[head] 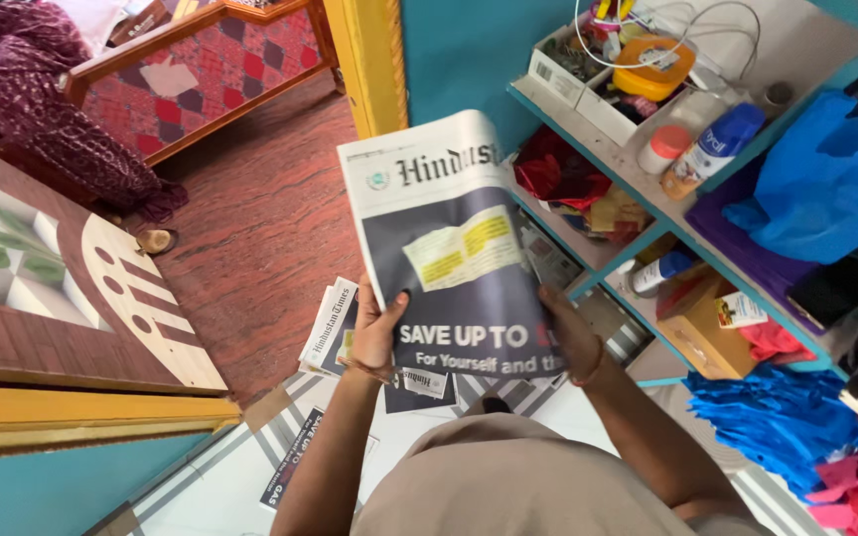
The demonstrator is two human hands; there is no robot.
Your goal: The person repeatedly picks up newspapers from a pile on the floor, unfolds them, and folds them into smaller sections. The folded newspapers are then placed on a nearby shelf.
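Overhead, boxes [588, 84] of clutter

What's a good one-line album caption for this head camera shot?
Both hands, left hand and right hand, hold up a folded newspaper beside teal shelves, more newspapers lying below.

There is only one view, from the camera on my head, looking steeply down past my chest and forearms to the floor [250, 238] beneath me. It sits close, so the newspaper [449, 248] I hold up in my left hand [377, 333] and right hand [573, 337] fills the middle of the frame, near the lens. The view tilts, taking in the open door [52, 298] on the left and the teal shelves [647, 189] on the right, with the more distant room beyond the doorway at the top left.
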